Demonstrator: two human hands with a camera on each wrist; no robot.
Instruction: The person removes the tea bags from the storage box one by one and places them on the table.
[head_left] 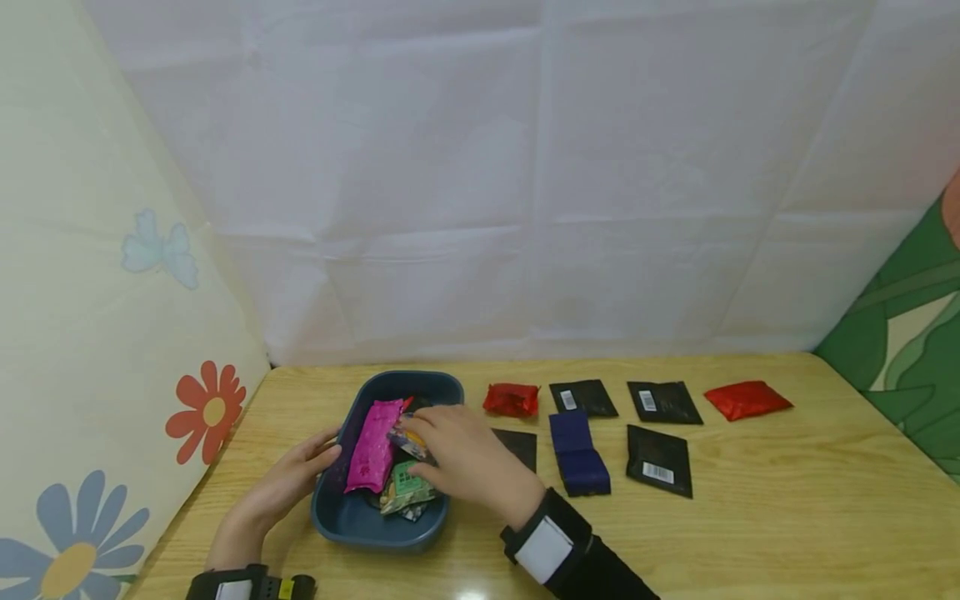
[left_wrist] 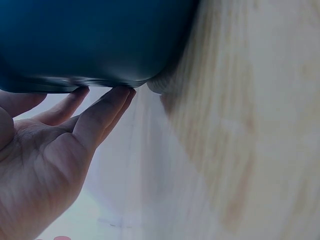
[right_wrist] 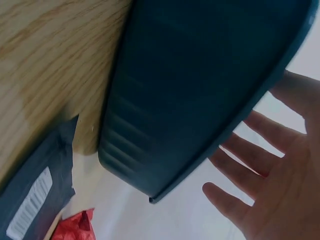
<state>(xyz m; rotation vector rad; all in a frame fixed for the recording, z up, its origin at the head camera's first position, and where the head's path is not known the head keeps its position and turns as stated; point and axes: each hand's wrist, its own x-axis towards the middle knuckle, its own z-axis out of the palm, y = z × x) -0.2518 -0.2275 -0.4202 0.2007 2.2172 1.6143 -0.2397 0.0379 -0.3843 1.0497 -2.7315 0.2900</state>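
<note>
A blue-grey plastic bin [head_left: 337,517] holds several small packets, among them a long pink packet [head_left: 375,446] and a green packet [head_left: 408,487]. My left hand [head_left: 296,471] lies against the bin's left side, fingers extended; in the left wrist view its fingertips touch the wall near the rim. Reaching in over the right side, my right hand [head_left: 468,454] grips a dark printed packet [head_left: 411,443] with an orange patch between thumb and fingers. In the right wrist view the other fingers [right_wrist: 240,172] spread above the rim, and the bin wall hides the packet.
To the right on the wooden table [head_left: 787,517] lie a red packet [head_left: 512,400], several black packets with white labels [head_left: 660,460], a folded navy strip [head_left: 579,454] and another red packet [head_left: 747,400]. A white cloth [head_left: 450,208] hangs behind; printed panels stand at both sides.
</note>
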